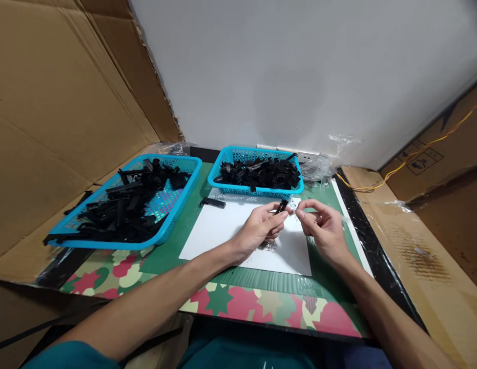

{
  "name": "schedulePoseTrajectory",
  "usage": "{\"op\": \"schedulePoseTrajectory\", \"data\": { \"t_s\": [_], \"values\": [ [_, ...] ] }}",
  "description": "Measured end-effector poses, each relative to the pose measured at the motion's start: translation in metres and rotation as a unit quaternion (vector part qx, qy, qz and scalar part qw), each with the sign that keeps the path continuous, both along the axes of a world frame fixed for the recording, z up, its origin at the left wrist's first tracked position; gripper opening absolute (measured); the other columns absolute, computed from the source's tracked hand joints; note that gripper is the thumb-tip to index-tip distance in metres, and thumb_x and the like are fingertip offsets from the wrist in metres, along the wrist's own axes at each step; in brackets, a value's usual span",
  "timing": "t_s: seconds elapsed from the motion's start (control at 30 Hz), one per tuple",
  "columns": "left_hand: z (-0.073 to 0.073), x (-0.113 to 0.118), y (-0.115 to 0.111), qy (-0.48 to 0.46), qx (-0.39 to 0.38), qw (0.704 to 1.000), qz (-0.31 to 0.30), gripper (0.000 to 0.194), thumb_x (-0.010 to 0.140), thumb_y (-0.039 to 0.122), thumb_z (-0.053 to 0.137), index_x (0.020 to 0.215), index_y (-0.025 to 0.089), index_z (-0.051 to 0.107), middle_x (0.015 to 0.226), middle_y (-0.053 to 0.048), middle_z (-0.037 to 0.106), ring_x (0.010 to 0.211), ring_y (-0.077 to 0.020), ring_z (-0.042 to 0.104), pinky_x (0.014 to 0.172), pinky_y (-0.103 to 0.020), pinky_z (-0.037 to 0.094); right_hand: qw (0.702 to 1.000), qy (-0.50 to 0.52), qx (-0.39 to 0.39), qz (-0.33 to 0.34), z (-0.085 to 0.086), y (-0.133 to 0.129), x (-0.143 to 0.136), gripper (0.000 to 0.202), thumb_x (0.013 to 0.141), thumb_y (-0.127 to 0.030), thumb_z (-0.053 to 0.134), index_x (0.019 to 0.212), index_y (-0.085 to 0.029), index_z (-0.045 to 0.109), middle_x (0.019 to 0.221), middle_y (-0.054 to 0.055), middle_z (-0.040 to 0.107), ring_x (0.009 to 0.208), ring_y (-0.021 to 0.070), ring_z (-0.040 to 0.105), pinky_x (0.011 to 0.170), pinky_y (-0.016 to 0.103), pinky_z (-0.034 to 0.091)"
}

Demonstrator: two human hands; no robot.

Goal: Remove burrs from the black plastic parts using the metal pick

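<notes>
My left hand [263, 224] grips a small black plastic part [282, 206], which sticks up between thumb and fingers above a white sheet [223, 230]. Just to its right, my right hand [323, 228] is closed in a pinch with thumb and forefinger together; anything between them is too small to name. Partly hidden under my left hand is a pile of tiny thin dark bits [268, 246], and a few more are scattered between the hands. A longer black plastic piece [213, 203] lies alone at the sheet's upper left.
A large blue basket [167, 233] of long black parts stands at left. Behind the sheet is a smaller blue basket [257, 191] of black pieces. Cardboard [69, 77] walls the left side; clear plastic bags [318, 166] and yellow wires [388, 179] lie at back right.
</notes>
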State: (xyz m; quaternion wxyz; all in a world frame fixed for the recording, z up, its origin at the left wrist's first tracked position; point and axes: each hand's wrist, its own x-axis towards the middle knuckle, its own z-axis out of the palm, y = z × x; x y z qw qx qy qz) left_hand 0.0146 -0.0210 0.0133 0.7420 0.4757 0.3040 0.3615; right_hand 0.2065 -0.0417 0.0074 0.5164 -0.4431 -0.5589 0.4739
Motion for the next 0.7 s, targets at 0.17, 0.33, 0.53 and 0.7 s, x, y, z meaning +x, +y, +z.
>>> {"op": "schedulePoseTrajectory", "data": {
  "t_s": [0.17, 0.33, 0.53, 0.7],
  "values": [
    [0.000, 0.000, -0.003, 0.047, 0.056, 0.996, 0.042, 0.043, 0.087, 0.054, 0.080, 0.100, 0.015, 0.067, 0.064, 0.007, 0.042, 0.052, -0.0056, 0.034, 0.048, -0.020, 0.024, 1.000, -0.027, 0.004, 0.003, -0.002, -0.003, -0.005, 0.035, 0.094, -0.055, 0.072, 0.091, -0.021, 0.065, 0.059, -0.007, 0.031, 0.055, 0.0113, 0.027, 0.054, 0.028, 0.020],
    [0.003, 0.000, -0.002, 0.078, 0.115, 0.986, 0.090, 0.043, 0.085, 0.054, 0.081, 0.092, 0.013, 0.071, 0.066, 0.004, 0.047, 0.056, -0.0071, 0.037, 0.053, -0.023, 0.029, 0.998, -0.061, 0.008, 0.000, 0.000, -0.003, -0.003, 0.032, 0.095, -0.053, 0.071, 0.094, -0.021, 0.069, 0.060, -0.006, 0.032, 0.056, 0.0119, 0.026, 0.053, 0.029, 0.020],
    [0.001, -0.002, -0.003, 0.078, 0.121, 0.987, 0.069, 0.041, 0.088, 0.048, 0.080, 0.109, 0.015, 0.069, 0.084, -0.002, 0.061, 0.070, -0.0109, 0.052, 0.063, -0.023, 0.039, 0.986, -0.155, 0.050, -0.028, 0.004, -0.004, 0.005, 0.028, 0.094, -0.047, 0.072, 0.091, -0.019, 0.077, 0.060, -0.005, 0.032, 0.056, 0.0124, 0.029, 0.054, 0.030, 0.022],
    [0.001, -0.006, -0.004, 0.047, 0.131, 0.990, -0.011, 0.066, 0.097, 0.042, 0.073, 0.151, 0.029, 0.038, 0.115, -0.006, 0.065, 0.084, -0.0131, 0.058, 0.070, -0.023, 0.043, 0.986, -0.123, 0.071, -0.089, 0.006, -0.001, 0.013, 0.027, 0.091, -0.046, 0.076, 0.088, -0.019, 0.077, 0.059, -0.006, 0.031, 0.055, 0.0116, 0.027, 0.053, 0.030, 0.021]
  ]
}}
